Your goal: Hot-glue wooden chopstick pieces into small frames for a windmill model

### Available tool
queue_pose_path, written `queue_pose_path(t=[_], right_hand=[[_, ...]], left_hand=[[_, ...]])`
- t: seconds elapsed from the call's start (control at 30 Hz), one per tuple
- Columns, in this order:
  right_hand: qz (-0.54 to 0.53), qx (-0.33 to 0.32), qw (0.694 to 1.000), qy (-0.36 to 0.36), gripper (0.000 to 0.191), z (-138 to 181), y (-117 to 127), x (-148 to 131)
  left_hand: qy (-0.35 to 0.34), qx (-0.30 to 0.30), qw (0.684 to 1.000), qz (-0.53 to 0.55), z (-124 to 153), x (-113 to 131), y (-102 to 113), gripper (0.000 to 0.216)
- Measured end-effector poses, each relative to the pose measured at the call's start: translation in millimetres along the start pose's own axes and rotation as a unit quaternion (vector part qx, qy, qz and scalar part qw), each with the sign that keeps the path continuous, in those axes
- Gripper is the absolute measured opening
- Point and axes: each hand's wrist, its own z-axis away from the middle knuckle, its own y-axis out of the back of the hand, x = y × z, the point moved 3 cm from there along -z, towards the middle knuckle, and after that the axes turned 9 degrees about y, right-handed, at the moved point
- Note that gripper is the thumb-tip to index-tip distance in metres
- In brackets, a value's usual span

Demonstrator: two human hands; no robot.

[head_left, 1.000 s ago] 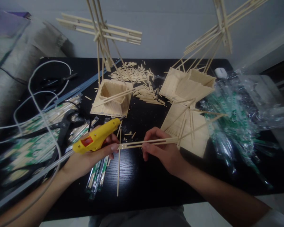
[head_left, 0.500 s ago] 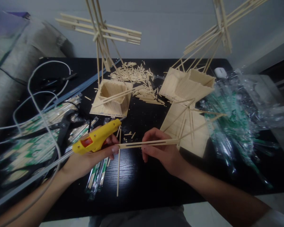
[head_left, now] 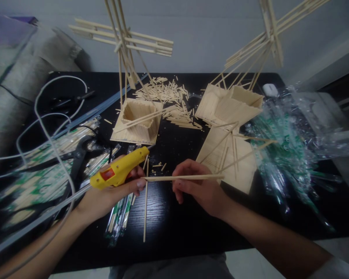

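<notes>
My left hand (head_left: 106, 197) is closed around a yellow glue gun (head_left: 126, 166), its nozzle pointing up and to the right. Thumb and fingertips of that hand also pinch the left end of a narrow piece of joined wooden sticks (head_left: 159, 178). The piece lies level above the table and shows its thin edge. My right hand (head_left: 203, 192) grips it between thumb and fingers, and its right end sticks out past the knuckles. Under the left fingertips, a single loose stick (head_left: 145, 217) rests on the black table (head_left: 174, 232).
Two stick-built windmill-like models with box bases (head_left: 142, 131) (head_left: 238, 106) stand at the back. Between them is a pile of cut sticks (head_left: 165, 91). Packaged sticks (head_left: 55, 170), pliers (head_left: 78, 159) and a white cable (head_left: 54, 143) lie left; plastic wrappers (head_left: 287, 143) lie right.
The joined stick piece has turned about its length, so the gap between its sticks no longer shows. My right hand has shifted very slightly; the left holds still.
</notes>
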Motion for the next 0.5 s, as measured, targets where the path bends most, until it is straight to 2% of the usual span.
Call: queue_pose_path(t=[0.27,0.5], right_hand=[[-0.032,0.042,0.999,-0.012,0.028,-2.1,2.6,2.1],[-0.060,0.052,0.996,-0.032,0.027,-2.4,1.8,2.0]], left_hand=[[0.012,0.005,1.000,0.022,1.0,-0.6,1.7,0.040],[-0.027,-0.017,0.998,0.052,0.1,-3.7,3.6,0.045]])
